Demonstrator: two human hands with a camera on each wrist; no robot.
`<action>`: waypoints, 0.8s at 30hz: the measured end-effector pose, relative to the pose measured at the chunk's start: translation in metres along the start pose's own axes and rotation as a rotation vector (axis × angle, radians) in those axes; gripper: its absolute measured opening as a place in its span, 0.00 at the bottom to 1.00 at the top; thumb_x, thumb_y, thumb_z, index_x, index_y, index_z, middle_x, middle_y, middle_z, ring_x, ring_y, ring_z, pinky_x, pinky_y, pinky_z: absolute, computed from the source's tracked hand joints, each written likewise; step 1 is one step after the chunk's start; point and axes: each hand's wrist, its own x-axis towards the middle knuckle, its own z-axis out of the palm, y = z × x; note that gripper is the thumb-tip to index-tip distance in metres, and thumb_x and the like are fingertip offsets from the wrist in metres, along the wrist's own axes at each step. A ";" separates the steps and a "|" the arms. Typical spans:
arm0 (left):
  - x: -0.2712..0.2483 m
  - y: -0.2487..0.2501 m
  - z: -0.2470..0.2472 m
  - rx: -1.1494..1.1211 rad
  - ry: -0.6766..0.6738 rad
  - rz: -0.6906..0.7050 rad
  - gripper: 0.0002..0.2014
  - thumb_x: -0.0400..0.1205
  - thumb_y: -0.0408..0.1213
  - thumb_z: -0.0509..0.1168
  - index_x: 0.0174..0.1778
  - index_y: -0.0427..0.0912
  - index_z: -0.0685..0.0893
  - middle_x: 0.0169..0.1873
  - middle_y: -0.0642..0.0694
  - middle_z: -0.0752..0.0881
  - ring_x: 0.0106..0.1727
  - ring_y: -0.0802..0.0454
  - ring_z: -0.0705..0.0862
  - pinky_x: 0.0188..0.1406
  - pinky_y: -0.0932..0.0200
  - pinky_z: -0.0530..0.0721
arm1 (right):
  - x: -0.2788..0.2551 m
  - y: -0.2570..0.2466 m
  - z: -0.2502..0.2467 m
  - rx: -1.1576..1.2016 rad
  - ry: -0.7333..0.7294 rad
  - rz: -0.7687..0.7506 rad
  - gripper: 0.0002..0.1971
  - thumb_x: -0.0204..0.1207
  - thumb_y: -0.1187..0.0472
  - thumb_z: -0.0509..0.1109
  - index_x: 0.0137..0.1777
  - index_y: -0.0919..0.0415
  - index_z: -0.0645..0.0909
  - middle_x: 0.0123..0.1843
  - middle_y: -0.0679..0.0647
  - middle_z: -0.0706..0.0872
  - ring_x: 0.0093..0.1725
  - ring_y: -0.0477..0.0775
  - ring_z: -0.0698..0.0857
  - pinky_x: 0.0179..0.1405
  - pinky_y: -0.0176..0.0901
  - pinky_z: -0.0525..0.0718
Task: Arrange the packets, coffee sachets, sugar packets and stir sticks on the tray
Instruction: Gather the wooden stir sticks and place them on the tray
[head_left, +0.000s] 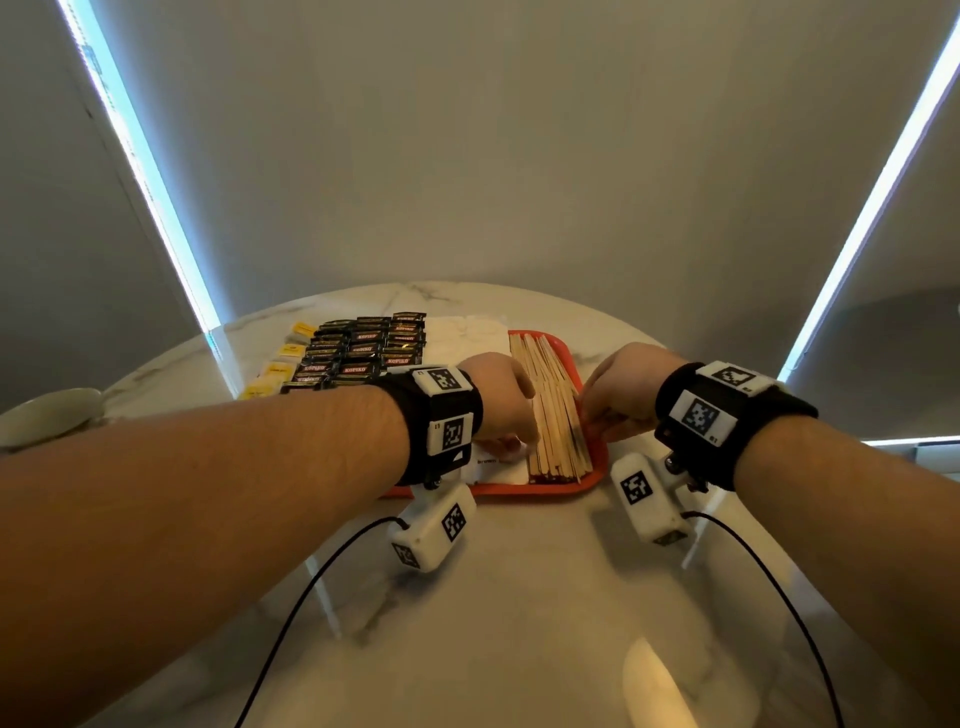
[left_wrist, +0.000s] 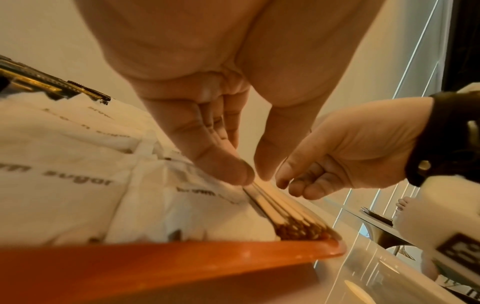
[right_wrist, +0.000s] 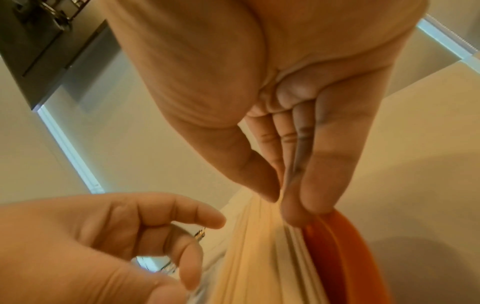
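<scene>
An orange tray (head_left: 519, 491) sits on the round marble table. A pile of wooden stir sticks (head_left: 556, 415) lies lengthwise in the tray's right part. My left hand (head_left: 511, 441) touches the pile's left side with straight fingers (left_wrist: 228, 170). On the pile's right side, by the tray rim (right_wrist: 335, 246), my right hand (head_left: 595, 415) presses with straight fingertips (right_wrist: 293, 216). White brown sugar packets (left_wrist: 78, 164) lie left of the sticks (left_wrist: 285, 214). Black coffee sachets (head_left: 363, 348) stand in rows further left, and yellow packets (head_left: 283, 351) lie beside them.
A pale dish (head_left: 49, 415) sits at the table's left edge. Black cables from the wrist cameras trail over the table (head_left: 519, 597) in front of the tray. The table's curved far edge lies close behind the tray.
</scene>
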 end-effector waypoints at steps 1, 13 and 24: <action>-0.001 -0.002 -0.002 -0.015 0.012 0.002 0.29 0.78 0.30 0.80 0.74 0.44 0.81 0.49 0.41 0.92 0.40 0.49 0.94 0.41 0.53 0.95 | 0.003 0.000 -0.001 0.021 0.025 -0.003 0.06 0.80 0.67 0.75 0.54 0.67 0.89 0.45 0.62 0.94 0.45 0.58 0.95 0.51 0.53 0.94; -0.048 -0.047 -0.026 0.142 0.161 0.135 0.08 0.81 0.39 0.77 0.53 0.50 0.86 0.40 0.48 0.91 0.34 0.56 0.91 0.36 0.58 0.93 | 0.015 0.018 0.005 0.163 0.056 0.040 0.10 0.81 0.69 0.69 0.53 0.60 0.91 0.50 0.61 0.90 0.41 0.55 0.87 0.58 0.50 0.90; -0.082 -0.074 -0.035 0.504 0.188 0.088 0.08 0.76 0.38 0.77 0.46 0.56 0.88 0.43 0.57 0.87 0.45 0.59 0.86 0.45 0.62 0.87 | 0.008 0.028 0.010 0.256 0.056 0.048 0.10 0.81 0.70 0.68 0.60 0.68 0.85 0.52 0.65 0.91 0.52 0.64 0.93 0.54 0.60 0.93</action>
